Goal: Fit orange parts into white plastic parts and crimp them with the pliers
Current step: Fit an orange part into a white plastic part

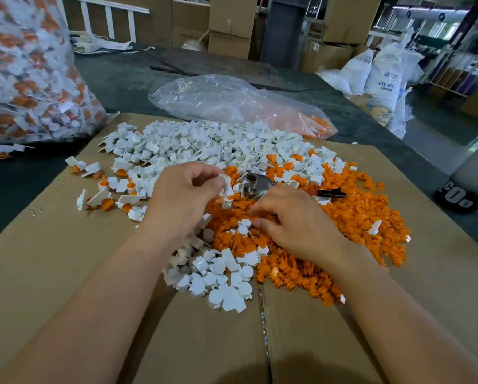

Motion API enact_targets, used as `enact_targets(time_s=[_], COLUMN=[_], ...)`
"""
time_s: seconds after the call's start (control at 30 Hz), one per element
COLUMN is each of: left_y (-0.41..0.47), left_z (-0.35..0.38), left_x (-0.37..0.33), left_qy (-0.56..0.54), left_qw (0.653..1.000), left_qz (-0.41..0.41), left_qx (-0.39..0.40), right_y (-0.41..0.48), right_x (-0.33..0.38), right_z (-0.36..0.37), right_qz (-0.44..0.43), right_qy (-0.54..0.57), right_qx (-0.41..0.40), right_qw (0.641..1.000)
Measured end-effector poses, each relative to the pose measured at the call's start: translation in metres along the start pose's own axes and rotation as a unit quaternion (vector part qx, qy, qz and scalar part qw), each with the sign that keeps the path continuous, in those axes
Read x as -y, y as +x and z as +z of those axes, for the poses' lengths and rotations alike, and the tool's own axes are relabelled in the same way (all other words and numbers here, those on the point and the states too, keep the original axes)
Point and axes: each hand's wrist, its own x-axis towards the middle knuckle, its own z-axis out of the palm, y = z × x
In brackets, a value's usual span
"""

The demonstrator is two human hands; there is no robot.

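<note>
Two bare hands sort small plastic pieces over a heap on a cardboard sheet (65,273), seen from above.

The left hand (182,195) is raised a little above the heap, thumb and fingertips pinching one white plastic part (225,187). The right hand (296,220) lies palm down on the orange parts (357,217), its fingers curled into them; whether they hold a piece cannot be told. The pliers (260,185) lie on the heap just beyond the right hand, metal head pointing left near the pinched part, dark handles pointing right. Loose white parts (199,145) fill the far and near left of the heap. A few joined white-and-orange pieces (104,195) lie apart at the left. Behind sit a clear bag (232,101) and, far left, a full bag (24,79).
</note>
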Motion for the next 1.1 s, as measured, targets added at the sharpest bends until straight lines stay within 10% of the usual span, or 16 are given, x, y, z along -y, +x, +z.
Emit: enact_targets(time_s=[0.33, 1.1], left_y=[0.001, -0.006], left_z=[-0.001, 0.008], left_x=[-0.006, -0.013], left_qy=[-0.229, -0.307], left_qw=[0.962, 0.928], left_qz=[-0.107, -0.135], left_qx=[0.103, 0.161], right_y=[-0.003, -0.007], right_x=[0.004, 0.016], right_z=[-0.004, -0.007], right_qz=[-0.001, 0.007], right_qy=[0.192, 0.33], right_qx=[-0.154, -0.214], right_qw=[0.969, 0.919])
